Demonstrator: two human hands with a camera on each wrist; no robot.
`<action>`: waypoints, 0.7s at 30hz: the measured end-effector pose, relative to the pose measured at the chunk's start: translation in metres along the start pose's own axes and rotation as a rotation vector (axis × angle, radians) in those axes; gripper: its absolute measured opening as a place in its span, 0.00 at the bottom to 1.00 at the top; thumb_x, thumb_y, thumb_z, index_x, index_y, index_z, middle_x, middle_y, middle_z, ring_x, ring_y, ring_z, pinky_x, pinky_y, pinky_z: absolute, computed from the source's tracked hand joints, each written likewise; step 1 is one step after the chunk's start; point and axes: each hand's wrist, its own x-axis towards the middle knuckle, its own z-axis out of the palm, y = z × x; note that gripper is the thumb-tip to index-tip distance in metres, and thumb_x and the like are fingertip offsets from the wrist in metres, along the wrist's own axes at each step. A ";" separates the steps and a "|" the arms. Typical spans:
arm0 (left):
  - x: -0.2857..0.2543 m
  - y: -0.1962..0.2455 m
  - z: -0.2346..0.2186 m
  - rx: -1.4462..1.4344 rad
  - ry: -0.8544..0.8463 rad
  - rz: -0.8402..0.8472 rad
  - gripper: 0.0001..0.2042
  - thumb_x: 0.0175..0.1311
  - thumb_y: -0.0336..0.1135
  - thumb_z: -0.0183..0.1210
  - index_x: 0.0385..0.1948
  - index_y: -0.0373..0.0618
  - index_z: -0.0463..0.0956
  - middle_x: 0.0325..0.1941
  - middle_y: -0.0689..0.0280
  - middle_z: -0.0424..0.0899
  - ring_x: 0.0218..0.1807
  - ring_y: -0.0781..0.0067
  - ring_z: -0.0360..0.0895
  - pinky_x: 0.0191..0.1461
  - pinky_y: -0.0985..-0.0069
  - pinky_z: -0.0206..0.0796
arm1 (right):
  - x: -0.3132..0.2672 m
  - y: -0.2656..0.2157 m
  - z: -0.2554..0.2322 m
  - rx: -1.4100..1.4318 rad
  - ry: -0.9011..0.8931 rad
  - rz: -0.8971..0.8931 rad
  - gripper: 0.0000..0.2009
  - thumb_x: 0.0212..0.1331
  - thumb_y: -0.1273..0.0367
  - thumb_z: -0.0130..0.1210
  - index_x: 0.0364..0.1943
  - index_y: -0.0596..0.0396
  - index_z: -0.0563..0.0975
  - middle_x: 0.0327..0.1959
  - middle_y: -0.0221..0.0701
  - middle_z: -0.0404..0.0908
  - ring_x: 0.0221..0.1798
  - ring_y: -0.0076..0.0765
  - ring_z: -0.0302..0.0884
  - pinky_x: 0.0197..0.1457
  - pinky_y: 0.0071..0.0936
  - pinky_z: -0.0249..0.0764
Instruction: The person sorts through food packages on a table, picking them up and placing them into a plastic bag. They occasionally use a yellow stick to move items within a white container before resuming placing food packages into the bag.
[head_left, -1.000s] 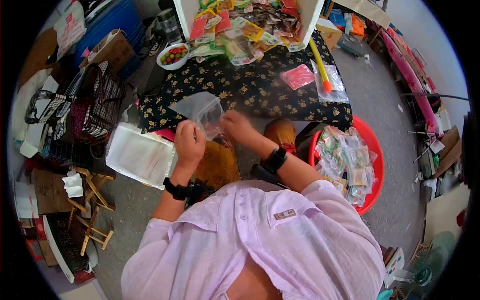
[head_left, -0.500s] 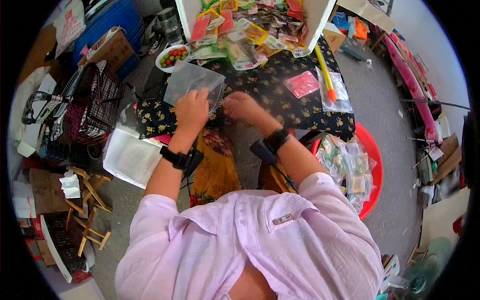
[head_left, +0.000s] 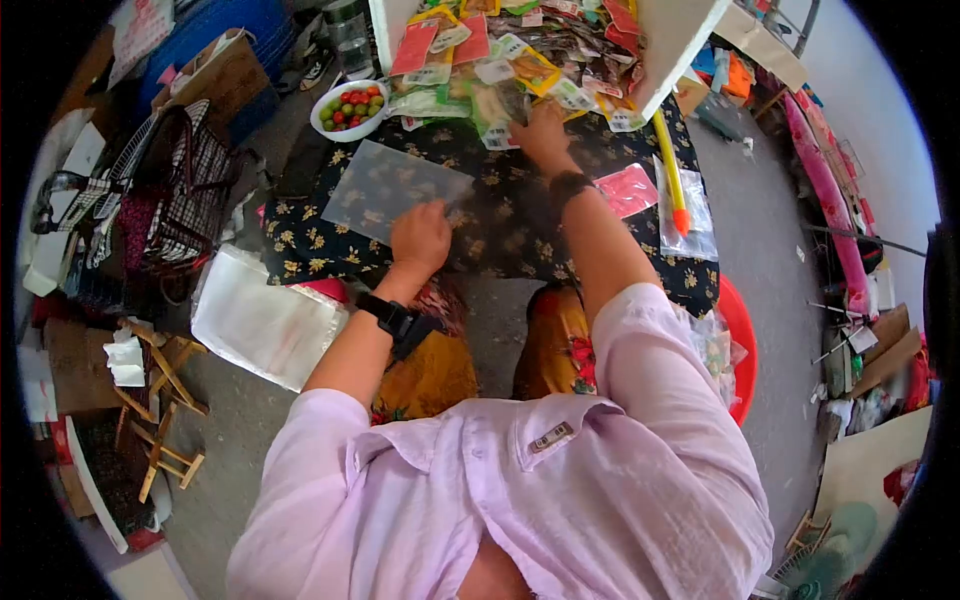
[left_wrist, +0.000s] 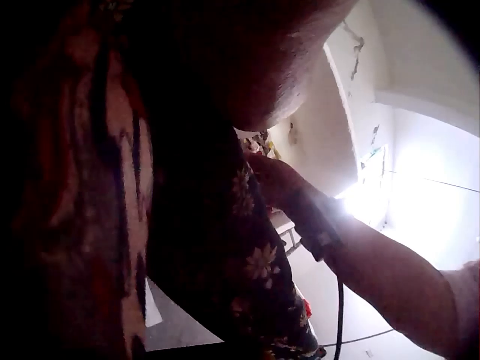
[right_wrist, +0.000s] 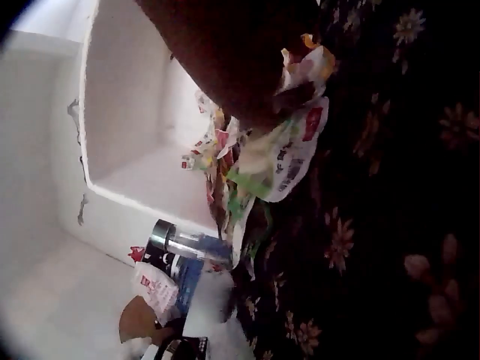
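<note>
The right hand (head_left: 545, 138) has gone from beside the clear bag (head_left: 385, 190) up to the bright packets (head_left: 492, 108), and the bag now looks flatter. The bag is on the tabletop (head_left: 510, 235), in front of the person and a bit to the left. The left hand (head_left: 420, 238) is at its near edge, perhaps so the thin bag won't slide. The packets spill from the open side of the white box (head_left: 690, 50), maybe so they are easy to reach. The right hand's fingers are down at the front ones. Both wrist views are dark, so I can't tell if either grip is pinched together or loose. One pink packet (head_left: 627, 190) lies apart, near the right forearm.
</note>
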 end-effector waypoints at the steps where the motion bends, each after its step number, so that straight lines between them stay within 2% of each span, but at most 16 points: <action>1: 0.000 -0.001 0.003 -0.001 0.051 0.014 0.12 0.47 0.33 0.48 0.35 0.43 0.70 0.29 0.56 0.73 0.31 0.52 0.69 0.32 0.59 0.61 | -0.001 -0.005 -0.007 -0.081 -0.129 0.038 0.29 0.40 0.56 0.52 0.48 0.56 0.63 0.54 0.44 0.57 0.58 0.47 0.51 0.49 0.54 0.57; 4: -0.001 0.000 0.005 -0.027 0.107 0.038 0.10 0.45 0.33 0.48 0.32 0.44 0.70 0.26 0.56 0.72 0.28 0.51 0.69 0.29 0.58 0.60 | -0.002 -0.007 -0.004 -0.207 -0.121 0.050 0.29 0.42 0.56 0.50 0.49 0.57 0.62 0.53 0.44 0.59 0.57 0.48 0.54 0.48 0.56 0.57; 7: -0.003 -0.002 0.006 -0.046 0.128 0.044 0.10 0.46 0.33 0.48 0.31 0.44 0.69 0.26 0.56 0.72 0.29 0.51 0.69 0.29 0.58 0.60 | -0.001 0.004 0.001 -0.155 -0.091 0.021 0.23 0.40 0.59 0.51 0.41 0.56 0.67 0.44 0.42 0.68 0.50 0.47 0.63 0.47 0.53 0.59; 10: -0.003 -0.001 0.005 -0.013 0.133 0.044 0.10 0.46 0.33 0.48 0.31 0.45 0.69 0.25 0.56 0.72 0.28 0.51 0.69 0.29 0.59 0.60 | -0.004 0.018 -0.006 0.112 -0.170 0.027 0.22 0.45 0.63 0.47 0.46 0.58 0.65 0.38 0.45 0.72 0.40 0.49 0.70 0.42 0.40 0.65; 13: -0.002 0.002 0.000 -0.006 0.077 0.015 0.09 0.47 0.33 0.48 0.31 0.45 0.69 0.25 0.56 0.73 0.28 0.52 0.69 0.29 0.60 0.61 | -0.022 0.024 -0.023 0.415 -0.048 -0.051 0.14 0.45 0.66 0.46 0.36 0.60 0.70 0.29 0.43 0.74 0.33 0.50 0.71 0.36 0.34 0.66; 14: -0.002 0.004 -0.002 -0.012 0.050 0.002 0.09 0.47 0.33 0.48 0.31 0.46 0.69 0.25 0.56 0.73 0.28 0.52 0.70 0.29 0.60 0.61 | -0.031 0.028 -0.026 0.441 -0.019 0.000 0.13 0.46 0.67 0.47 0.33 0.60 0.71 0.27 0.42 0.74 0.33 0.49 0.71 0.34 0.34 0.66; 17: -0.002 0.000 0.007 -0.037 0.111 0.033 0.08 0.48 0.34 0.48 0.31 0.46 0.69 0.27 0.56 0.73 0.29 0.52 0.70 0.30 0.59 0.62 | -0.054 0.058 -0.016 0.572 0.040 0.144 0.09 0.46 0.68 0.48 0.27 0.61 0.72 0.23 0.40 0.74 0.30 0.44 0.72 0.31 0.31 0.66; 19: 0.001 0.000 0.003 -0.025 -0.020 -0.035 0.09 0.48 0.35 0.48 0.32 0.46 0.69 0.28 0.55 0.74 0.30 0.53 0.71 0.31 0.59 0.63 | -0.067 0.067 -0.017 0.740 0.028 0.231 0.08 0.47 0.69 0.48 0.25 0.61 0.72 0.22 0.39 0.73 0.28 0.41 0.72 0.30 0.28 0.65; 20: 0.002 0.000 0.002 -0.016 -0.087 -0.071 0.09 0.48 0.35 0.48 0.32 0.46 0.69 0.29 0.55 0.74 0.30 0.53 0.71 0.32 0.59 0.63 | -0.076 0.072 -0.017 0.725 0.088 0.152 0.07 0.47 0.70 0.49 0.25 0.61 0.71 0.21 0.39 0.73 0.27 0.39 0.71 0.30 0.27 0.65; 21: 0.004 0.000 0.000 -0.021 -0.118 -0.103 0.11 0.50 0.35 0.48 0.35 0.44 0.68 0.31 0.56 0.74 0.30 0.54 0.71 0.32 0.61 0.63 | -0.094 0.057 -0.039 0.709 0.146 0.075 0.06 0.46 0.70 0.49 0.24 0.61 0.71 0.21 0.39 0.72 0.27 0.38 0.71 0.30 0.27 0.65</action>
